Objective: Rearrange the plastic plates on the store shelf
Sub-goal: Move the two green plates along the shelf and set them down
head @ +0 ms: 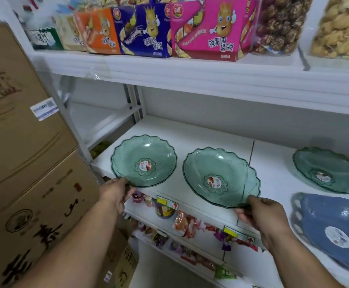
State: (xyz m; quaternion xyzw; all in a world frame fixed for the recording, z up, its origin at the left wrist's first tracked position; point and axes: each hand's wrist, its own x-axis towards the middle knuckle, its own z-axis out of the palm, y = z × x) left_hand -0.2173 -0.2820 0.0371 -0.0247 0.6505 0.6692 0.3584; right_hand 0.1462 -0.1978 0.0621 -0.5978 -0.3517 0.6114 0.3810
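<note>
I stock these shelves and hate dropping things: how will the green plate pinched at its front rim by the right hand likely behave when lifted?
The green plate looks like thin translucent plastic, so it is probably light and fairly stiff. The right hand grips only the scalloped edge, so it may tip. Its glossy surface could be slippery.

Three see-through green plates, the left plate [143, 161], the middle plate [221, 177] and the right plate [329, 170], each carry a flower pattern and a red-and-white sticker, beside a blue-grey basket [331, 227], on a white shelf [211, 140] under orange [98, 32], purple [146, 30] and pink [213, 28] boxes.
</note>
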